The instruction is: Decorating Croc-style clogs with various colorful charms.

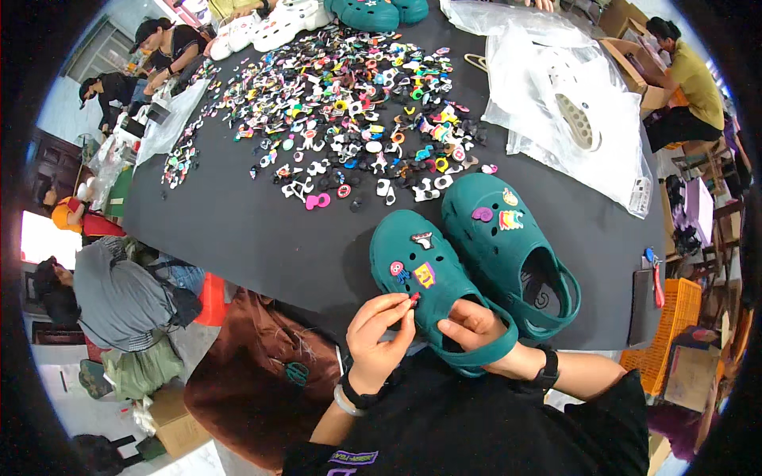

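Two digits of the left hand (376,343), raised with the wrist below, pinch a small red charm (414,299) against the clog's edge; probably light, pliable and easily dropped, it is best taken by its rim. Just right of that pinch, the green clog (435,300) looks like light, springy foam, easily held at its opening, where the right hand (475,324) reaches in past the heel strap, fingers bent, though whether they close on the wall I cannot tell.

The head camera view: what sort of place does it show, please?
Probably a footwear workshop: a heap of shoe charms lies on a black table, a green clog carries several, and an orange plastic crate stands nearby.
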{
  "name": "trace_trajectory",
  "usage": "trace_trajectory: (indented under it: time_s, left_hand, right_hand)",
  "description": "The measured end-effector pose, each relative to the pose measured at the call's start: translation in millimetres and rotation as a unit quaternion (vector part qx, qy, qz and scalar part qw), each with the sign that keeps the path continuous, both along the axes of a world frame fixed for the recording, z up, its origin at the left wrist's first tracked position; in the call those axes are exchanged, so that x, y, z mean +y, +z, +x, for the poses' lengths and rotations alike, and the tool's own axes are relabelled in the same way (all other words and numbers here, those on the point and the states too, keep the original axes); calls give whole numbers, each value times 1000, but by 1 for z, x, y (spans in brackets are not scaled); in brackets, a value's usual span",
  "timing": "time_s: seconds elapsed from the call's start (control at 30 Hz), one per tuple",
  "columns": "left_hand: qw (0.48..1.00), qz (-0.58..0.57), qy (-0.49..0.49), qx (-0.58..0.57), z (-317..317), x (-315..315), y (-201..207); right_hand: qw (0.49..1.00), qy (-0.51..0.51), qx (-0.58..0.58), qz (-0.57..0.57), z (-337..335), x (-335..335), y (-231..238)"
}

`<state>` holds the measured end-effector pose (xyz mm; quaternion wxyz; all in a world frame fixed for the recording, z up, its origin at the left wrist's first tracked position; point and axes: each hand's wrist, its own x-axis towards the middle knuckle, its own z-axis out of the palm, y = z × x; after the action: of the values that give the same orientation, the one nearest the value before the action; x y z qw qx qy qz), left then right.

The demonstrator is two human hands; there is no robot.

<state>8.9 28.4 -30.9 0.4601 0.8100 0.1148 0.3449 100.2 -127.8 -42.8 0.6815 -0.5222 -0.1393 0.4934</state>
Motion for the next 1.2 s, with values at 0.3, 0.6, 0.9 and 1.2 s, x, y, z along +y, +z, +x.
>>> trace_trajectory:
  time_s: [0.3,0.6,0.9,1.2]
  left_hand:
    - [996,85,-11,24,1,5,6]
    - [960,279,0,23,5,3,12]
    - [955,284,-55,61,-2,7,29]
    - [953,260,-65,143,-18,-10,48]
  right_hand:
    - [999,-25,36,2,0,2,7]
    - [998,-21,40,-36,5,-1,10]
    - [999,-8,-5,-42,6,-10,-20]
    - [998,13,-51,-20,11,-13,-17]
